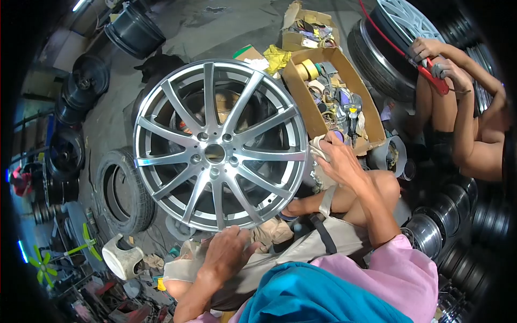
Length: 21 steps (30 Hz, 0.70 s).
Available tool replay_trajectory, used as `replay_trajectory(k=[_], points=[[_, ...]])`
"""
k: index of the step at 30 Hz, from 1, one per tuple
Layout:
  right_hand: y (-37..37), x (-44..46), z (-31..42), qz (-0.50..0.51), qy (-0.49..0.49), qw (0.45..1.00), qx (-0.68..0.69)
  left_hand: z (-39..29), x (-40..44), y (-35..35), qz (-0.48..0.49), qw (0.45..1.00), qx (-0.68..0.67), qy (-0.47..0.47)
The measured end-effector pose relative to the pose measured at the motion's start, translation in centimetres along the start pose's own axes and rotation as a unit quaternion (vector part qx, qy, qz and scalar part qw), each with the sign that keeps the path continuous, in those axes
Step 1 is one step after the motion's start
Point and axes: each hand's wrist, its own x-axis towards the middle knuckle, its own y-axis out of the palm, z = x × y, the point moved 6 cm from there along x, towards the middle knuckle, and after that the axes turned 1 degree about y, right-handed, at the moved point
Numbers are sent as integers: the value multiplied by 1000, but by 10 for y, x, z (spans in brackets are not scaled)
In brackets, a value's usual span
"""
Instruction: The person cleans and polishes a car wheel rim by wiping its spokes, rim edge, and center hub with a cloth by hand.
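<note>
A silver multi-spoke wheel rim (215,175) lies face up in front of me, raised above the floor on something dark. My left hand (229,250) is at the rim's near edge, fingers bent against it; whether anything is in it is hidden. At the right edge of the rim, my right hand (336,159) is closed on a folded whitish cloth (319,148). Just beyond that hand stands a cardboard box (377,126) with tape rolls and a yellow-black tool (353,110).
A tire (126,191) lies at the left, near a white plastic stool (121,257). At the upper right, a co-worker's hands (441,67) hold a red tool (435,81) with a red hose, beside another wheel (412,21). Metal rims (425,234) are stacked at the right.
</note>
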Motion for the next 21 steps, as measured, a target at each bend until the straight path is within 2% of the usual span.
replay_trajectory(k=[11,21], points=[[14,-3,-19,63,0,997,-42,-2,7,6,27,999,11,-13],[20,-3,-28,81,19,996,-44,-6,10,2,31,999,38,-20]])
